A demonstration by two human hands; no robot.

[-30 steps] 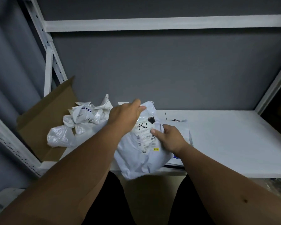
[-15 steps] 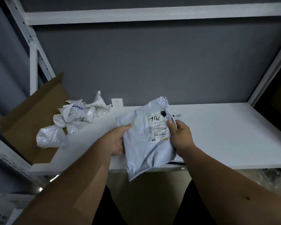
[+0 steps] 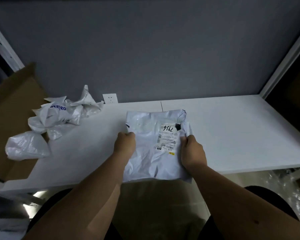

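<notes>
A white plastic mailer parcel [image 3: 151, 153] with a shipping label marked 7936 lies on the white shelf [image 3: 232, 135], its near edge hanging over the shelf's front. My left hand [image 3: 126, 142] grips the parcel's left edge. At the right edge, beside the label, my right hand [image 3: 192, 153] grips it with curled fingers.
A heap of crumpled white plastic bags [image 3: 59, 115] lies at the shelf's left, spilling from an open cardboard box [image 3: 9, 104]. A grey wall with a socket [image 3: 110, 98] backs the shelf. A white upright [image 3: 284, 54] stands at the right. Clear wrap [image 3: 284, 184] lies below.
The parcel was held upright above the shelf and now lies flat on it. My left hand went from the parcel's top to its left edge; my view tipped downward.
</notes>
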